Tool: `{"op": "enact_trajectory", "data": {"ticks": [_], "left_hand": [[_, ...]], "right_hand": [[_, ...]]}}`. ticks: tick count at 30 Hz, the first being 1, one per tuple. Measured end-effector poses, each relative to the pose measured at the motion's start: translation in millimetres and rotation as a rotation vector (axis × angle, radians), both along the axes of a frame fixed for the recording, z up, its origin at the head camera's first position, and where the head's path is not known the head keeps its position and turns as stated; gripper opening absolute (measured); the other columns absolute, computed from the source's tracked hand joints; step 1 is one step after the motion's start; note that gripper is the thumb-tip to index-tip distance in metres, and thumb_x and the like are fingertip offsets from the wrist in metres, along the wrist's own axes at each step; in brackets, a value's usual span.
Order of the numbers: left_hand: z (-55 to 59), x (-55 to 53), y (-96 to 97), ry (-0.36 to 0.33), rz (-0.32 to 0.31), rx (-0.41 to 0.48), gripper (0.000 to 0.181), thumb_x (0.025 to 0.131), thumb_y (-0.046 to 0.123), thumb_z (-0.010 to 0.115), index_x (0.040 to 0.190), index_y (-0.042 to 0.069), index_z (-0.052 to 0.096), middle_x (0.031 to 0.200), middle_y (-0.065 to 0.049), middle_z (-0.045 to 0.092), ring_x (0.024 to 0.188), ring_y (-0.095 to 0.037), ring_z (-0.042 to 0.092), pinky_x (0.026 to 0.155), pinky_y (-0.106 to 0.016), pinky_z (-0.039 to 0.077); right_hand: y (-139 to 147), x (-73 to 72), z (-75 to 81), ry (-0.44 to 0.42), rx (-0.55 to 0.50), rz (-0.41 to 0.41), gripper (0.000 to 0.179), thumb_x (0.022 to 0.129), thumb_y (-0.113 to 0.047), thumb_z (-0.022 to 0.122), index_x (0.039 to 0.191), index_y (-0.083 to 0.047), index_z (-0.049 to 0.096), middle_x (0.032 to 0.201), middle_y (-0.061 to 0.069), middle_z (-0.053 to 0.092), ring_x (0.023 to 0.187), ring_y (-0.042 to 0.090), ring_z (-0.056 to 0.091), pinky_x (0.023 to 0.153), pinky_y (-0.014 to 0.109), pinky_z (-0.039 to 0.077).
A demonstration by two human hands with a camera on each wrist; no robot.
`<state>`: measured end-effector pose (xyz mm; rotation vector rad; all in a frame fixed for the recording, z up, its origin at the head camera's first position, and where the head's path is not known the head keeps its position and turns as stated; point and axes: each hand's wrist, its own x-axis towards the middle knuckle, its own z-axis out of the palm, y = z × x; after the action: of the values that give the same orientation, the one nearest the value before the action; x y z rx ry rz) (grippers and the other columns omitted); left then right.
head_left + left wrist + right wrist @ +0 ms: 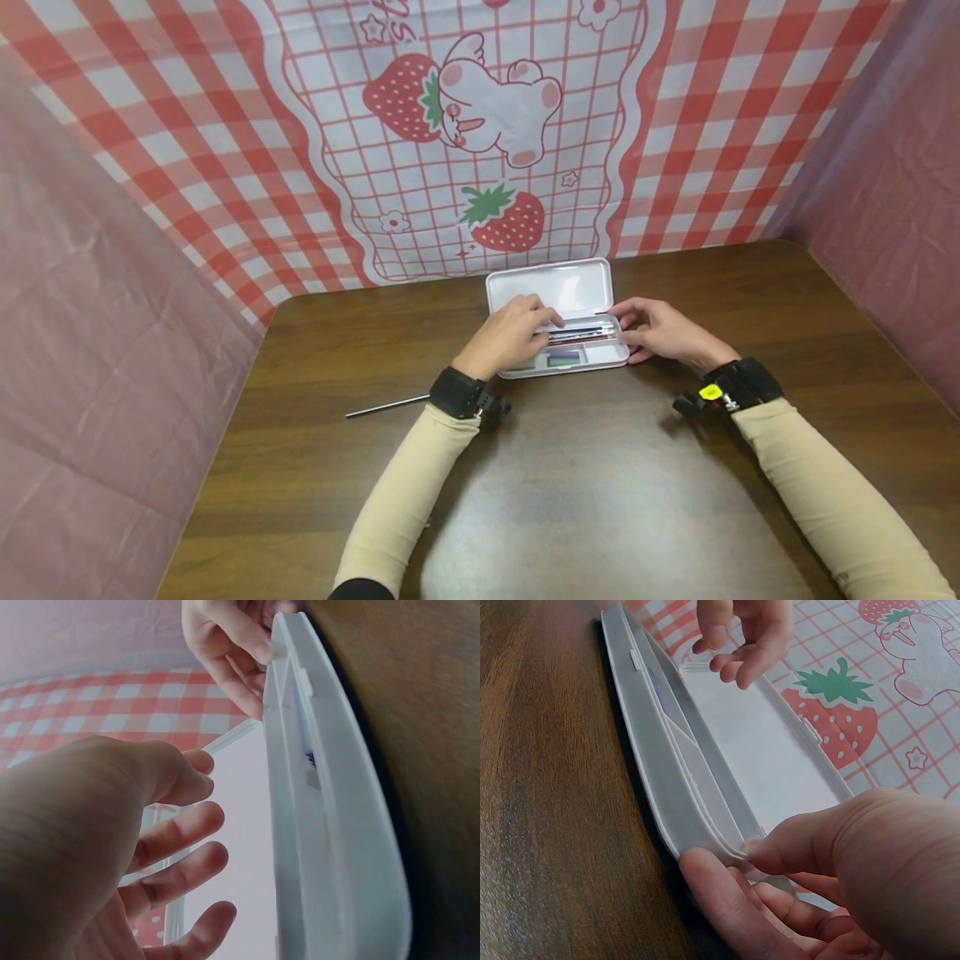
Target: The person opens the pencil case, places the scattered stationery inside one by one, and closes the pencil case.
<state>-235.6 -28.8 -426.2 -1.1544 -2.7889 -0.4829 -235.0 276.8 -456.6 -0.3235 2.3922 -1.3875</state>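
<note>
A white pencil case [570,369] lies on the table with its hinged lid [551,287] raised at the back. Several slim pencils or pens [581,335] lie lengthwise inside, and a small purple and green item [564,358] sits in the front section. Over the left part of the case is my left hand [513,333], its fingers loosely spread and holding nothing in the left wrist view. My right hand [663,333] grips the right end of the case, thumb [780,844] on the rim and fingers against the outer wall.
A thin grey rod-like stick [386,407] lies on the wooden table [570,500] beside my left wrist. Behind the case hangs a red checked cloth [697,125] with strawberry prints. Pink cloth [90,333] closes off the left and right sides.
</note>
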Motion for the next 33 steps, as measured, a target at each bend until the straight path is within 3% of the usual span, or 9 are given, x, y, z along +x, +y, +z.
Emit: {"op": "enact_trajectory", "data": {"ticks": [9, 16, 33], "left_hand": [[-7.3, 8.6, -14.4, -0.018, 0.027, 0.002, 0.028, 0.106, 0.011, 0.071, 0.132, 0.015, 0.081, 0.118, -0.008, 0.073, 0.104, -0.021, 0.066, 0.088, -0.037, 0.059], [-11.5, 13.5, -29.8, 0.009, 0.028, -0.002, 0.028, 0.104, 0.011, 0.074, 0.131, 0.013, 0.081, 0.119, -0.009, 0.073, 0.108, -0.025, 0.07, 0.094, -0.041, 0.061], [-14.6, 32.9, -82.2, 0.058, 0.074, 0.031, 0.031, 0.1, 0.009, 0.078, 0.131, 0.01, 0.08, 0.117, -0.011, 0.073, 0.109, -0.028, 0.069, 0.091, -0.045, 0.062]], "right_hand": [[-0.3, -1.2, -1.1, -0.008, -0.009, 0.0, 0.053, 0.108, 0.0, 0.065, 0.159, 0.009, 0.05, 0.133, 0.027, 0.051, 0.101, 0.023, 0.066, 0.073, 0.031, 0.069], [0.5, -1.1, -1.9, 0.002, 0.001, 0.003, 0.052, 0.109, 0.0, 0.064, 0.158, 0.008, 0.051, 0.132, 0.026, 0.051, 0.102, 0.025, 0.066, 0.075, 0.031, 0.069], [1.6, -2.2, -2.9, -0.001, 0.003, 0.002, 0.053, 0.108, 0.0, 0.065, 0.159, 0.008, 0.05, 0.133, 0.027, 0.05, 0.103, 0.025, 0.066, 0.074, 0.032, 0.07]]}}
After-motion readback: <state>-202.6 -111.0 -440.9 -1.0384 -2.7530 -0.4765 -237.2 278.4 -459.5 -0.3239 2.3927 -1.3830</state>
